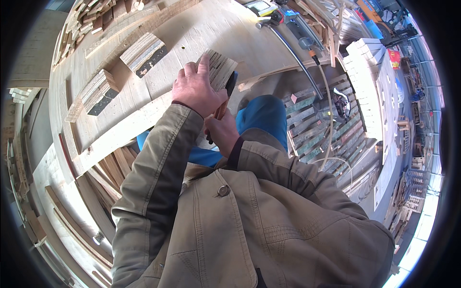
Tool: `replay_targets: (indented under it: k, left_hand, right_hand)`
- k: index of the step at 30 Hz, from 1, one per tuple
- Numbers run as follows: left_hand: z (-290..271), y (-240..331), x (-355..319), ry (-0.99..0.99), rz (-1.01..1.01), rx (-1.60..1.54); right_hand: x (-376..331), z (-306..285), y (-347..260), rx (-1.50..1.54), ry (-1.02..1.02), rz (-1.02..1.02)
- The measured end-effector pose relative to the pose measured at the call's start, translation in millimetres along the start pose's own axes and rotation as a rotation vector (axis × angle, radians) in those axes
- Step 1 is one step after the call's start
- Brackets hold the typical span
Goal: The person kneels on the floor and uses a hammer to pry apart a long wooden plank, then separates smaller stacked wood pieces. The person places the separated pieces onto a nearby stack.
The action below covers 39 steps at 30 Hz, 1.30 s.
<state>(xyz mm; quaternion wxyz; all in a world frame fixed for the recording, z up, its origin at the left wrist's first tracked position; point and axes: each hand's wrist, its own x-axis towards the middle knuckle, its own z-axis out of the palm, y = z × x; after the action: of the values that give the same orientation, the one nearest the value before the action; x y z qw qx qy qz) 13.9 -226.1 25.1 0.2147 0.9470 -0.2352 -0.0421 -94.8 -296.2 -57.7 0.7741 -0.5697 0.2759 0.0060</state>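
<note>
At the near edge of a plywood workbench (192, 29), my left hand (194, 86) is laid over a block of layered wood strips (220, 65), fingers bent across its top and gripping it. My right hand (223, 132) is closed around a tool with a brown and black handle (220, 113). Its dark, flat end (231, 84) lies against the side of the block nearest me; the exact kind cannot be told. Two similar layered blocks with dark speckled faces, one (144, 54) nearer my hand and another (99, 92) further left, rest on the bench.
Wood offcuts (93, 17) are piled at the far left. A metal rod (293, 57) and a hose (330, 105) lie right of my hands, near a slatted wooden pallet (321, 122). Stacked pale wood pieces (372, 81) stand further right. Long boards (79, 230) lean at lower left.
</note>
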Motion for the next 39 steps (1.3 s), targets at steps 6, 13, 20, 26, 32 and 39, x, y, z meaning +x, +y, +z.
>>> replay_targets:
  k: [6,13,20,26,32,39]
  left_hand:
    - [1.0,1.3,0.4,-0.003,-0.01,0.0]
    - [6.8,4.9,-0.7,0.054,-0.007,0.002]
    - [16.0,5.5,0.1,0.099,-0.012,-0.003]
    - [18.6,7.0,2.2,0.118,-0.017,0.011]
    - [17.3,9.7,1.0,0.114,-0.03,0.01]
    - [17.2,7.7,1.3,0.11,-0.028,-0.001]
  right_hand:
    - [-7.9,-1.8,-9.9,0.196,-0.021,0.129]
    - [-5.9,-10.6,-12.5,0.165,-0.042,0.129]
    - [-5.0,-24.7,-22.6,0.143,-0.068,0.166]
    - [-2.3,-32.7,-27.4,0.097,-0.111,0.168]
    - [-2.4,-34.2,-28.8,0.128,-0.106,0.192]
    - [-3.3,-36.0,-34.8,0.124,-0.114,0.212]
